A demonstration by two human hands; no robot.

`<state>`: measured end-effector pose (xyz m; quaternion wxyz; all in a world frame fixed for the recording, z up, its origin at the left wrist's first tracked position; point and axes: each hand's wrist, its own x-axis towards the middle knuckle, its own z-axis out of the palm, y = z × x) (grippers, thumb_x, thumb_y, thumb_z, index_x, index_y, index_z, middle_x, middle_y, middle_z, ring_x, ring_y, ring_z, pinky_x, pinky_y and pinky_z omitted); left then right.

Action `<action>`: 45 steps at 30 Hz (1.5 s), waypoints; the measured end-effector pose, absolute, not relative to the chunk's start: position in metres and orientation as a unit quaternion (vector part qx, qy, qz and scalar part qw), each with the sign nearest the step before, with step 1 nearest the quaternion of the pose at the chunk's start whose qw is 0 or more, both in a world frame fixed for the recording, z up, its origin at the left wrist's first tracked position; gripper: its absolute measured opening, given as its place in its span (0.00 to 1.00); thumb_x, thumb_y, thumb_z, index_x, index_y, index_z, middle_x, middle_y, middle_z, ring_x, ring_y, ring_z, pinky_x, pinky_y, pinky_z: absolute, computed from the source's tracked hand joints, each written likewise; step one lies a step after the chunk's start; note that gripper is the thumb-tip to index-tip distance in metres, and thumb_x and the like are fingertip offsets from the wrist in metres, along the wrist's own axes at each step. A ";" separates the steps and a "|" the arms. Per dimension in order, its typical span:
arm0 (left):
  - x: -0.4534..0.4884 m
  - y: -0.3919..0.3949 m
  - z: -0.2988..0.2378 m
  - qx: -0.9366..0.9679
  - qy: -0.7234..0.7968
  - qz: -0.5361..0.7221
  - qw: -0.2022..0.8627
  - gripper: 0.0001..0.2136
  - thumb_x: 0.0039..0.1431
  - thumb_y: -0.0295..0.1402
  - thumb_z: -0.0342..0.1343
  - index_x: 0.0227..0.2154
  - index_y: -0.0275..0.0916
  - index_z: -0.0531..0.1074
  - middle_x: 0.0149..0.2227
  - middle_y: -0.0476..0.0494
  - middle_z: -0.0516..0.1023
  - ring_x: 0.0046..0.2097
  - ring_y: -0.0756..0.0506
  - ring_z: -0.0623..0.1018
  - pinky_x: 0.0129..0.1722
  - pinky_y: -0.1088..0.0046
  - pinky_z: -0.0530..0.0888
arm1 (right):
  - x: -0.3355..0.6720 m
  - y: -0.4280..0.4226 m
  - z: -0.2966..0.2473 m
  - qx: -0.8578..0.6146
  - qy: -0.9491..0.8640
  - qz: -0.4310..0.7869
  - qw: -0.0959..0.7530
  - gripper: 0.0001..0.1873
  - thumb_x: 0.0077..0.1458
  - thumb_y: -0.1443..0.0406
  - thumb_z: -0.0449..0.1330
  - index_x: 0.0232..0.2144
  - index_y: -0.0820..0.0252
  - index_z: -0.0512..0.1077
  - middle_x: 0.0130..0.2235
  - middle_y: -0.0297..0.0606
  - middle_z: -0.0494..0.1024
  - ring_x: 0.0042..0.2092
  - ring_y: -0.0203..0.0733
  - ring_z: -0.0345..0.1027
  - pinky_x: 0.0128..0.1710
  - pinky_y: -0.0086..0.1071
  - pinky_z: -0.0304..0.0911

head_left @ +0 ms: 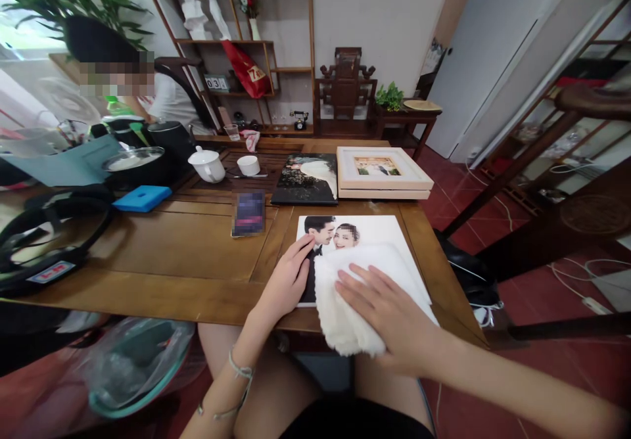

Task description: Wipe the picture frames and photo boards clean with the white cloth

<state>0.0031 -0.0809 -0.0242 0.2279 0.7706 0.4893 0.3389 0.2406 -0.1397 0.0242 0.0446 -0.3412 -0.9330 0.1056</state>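
In front of me on the wooden table lies a flat, thin white photo panel or album [383,229] printed with a couple's picture. My left hand [290,275] rests on its left side, fingers stretched out, touching the printed surface. A folded white cloth [340,324] covers the picture's lower middle and hangs over the table's front edge. On top of the cloth lies my right hand [382,301], fingers spread and flat against it; its thumb is hidden. Behind the panel are a dark photo album [303,192] and a framed picture [384,183] in a pale wooden frame.
A phone [248,213], a white teapot [207,165], a white cup [248,165] and a blue box [142,198] stand on the table [197,248]. Headphones [49,242] lie at left. A lined bin [138,367] is below. Another person [172,97] sits at the far left.
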 end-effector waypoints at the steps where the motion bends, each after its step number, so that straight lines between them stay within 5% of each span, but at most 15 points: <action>1: 0.003 -0.081 -0.024 0.771 0.487 0.339 0.228 0.21 0.67 0.29 0.40 0.59 0.37 0.64 0.64 0.37 0.62 0.66 0.43 0.61 0.67 0.56 0.56 | 0.242 -0.128 0.025 -0.354 -0.928 0.109 0.049 0.50 0.40 0.67 0.57 0.67 0.65 0.50 0.69 0.45 0.48 0.69 0.53 0.33 0.67 0.52 0.33; 10: 0.003 -0.083 -0.023 0.769 0.492 0.341 0.227 0.20 0.67 0.30 0.41 0.59 0.39 0.65 0.64 0.39 0.63 0.65 0.43 0.62 0.67 0.55 0.58 | 0.282 -0.010 0.008 -0.526 -0.842 0.018 0.118 0.33 0.57 0.61 0.51 0.64 0.63 0.56 0.67 0.46 0.56 0.68 0.54 0.44 0.66 0.54 0.41; 19: 0.004 -0.081 -0.024 0.773 0.491 0.341 0.214 0.20 0.66 0.29 0.41 0.59 0.37 0.65 0.63 0.38 0.64 0.65 0.43 0.62 0.67 0.56 0.58 | 0.272 -0.149 0.021 -0.466 -0.884 0.004 0.031 0.45 0.42 0.63 0.58 0.63 0.71 0.57 0.65 0.55 0.59 0.66 0.67 0.46 0.60 0.57 0.54; 26: 0.003 -0.081 -0.025 0.775 0.484 0.347 0.213 0.20 0.66 0.29 0.40 0.59 0.38 0.65 0.64 0.38 0.63 0.65 0.43 0.63 0.67 0.56 0.58 | 0.235 -0.148 0.023 -0.376 -0.921 0.088 0.045 0.47 0.42 0.64 0.59 0.64 0.75 0.53 0.67 0.56 0.52 0.69 0.61 0.36 0.66 0.55 0.39; 34: 0.003 -0.081 -0.025 0.770 0.487 0.347 0.221 0.20 0.66 0.30 0.41 0.58 0.39 0.66 0.63 0.38 0.64 0.65 0.42 0.63 0.66 0.56 0.59 | 0.259 -0.030 0.010 -0.484 -0.867 0.022 0.116 0.35 0.54 0.63 0.52 0.63 0.67 0.58 0.66 0.49 0.56 0.68 0.54 0.45 0.66 0.54 0.39; 40: 0.004 -0.081 -0.025 0.772 0.486 0.348 0.216 0.20 0.66 0.29 0.41 0.58 0.37 0.66 0.63 0.37 0.64 0.65 0.42 0.63 0.66 0.56 0.59 | 0.238 -0.079 0.011 -0.537 -0.842 -0.018 0.046 0.42 0.48 0.63 0.57 0.63 0.78 0.54 0.66 0.62 0.52 0.67 0.67 0.42 0.63 0.60 0.44; 45: 0.005 -0.080 -0.025 0.774 0.485 0.349 0.210 0.21 0.65 0.27 0.41 0.59 0.37 0.65 0.63 0.37 0.64 0.65 0.42 0.63 0.67 0.56 0.59 | 0.205 -0.155 0.018 -0.416 -0.909 0.004 0.014 0.51 0.43 0.60 0.61 0.64 0.83 0.50 0.67 0.68 0.44 0.67 0.75 0.35 0.62 0.66 0.41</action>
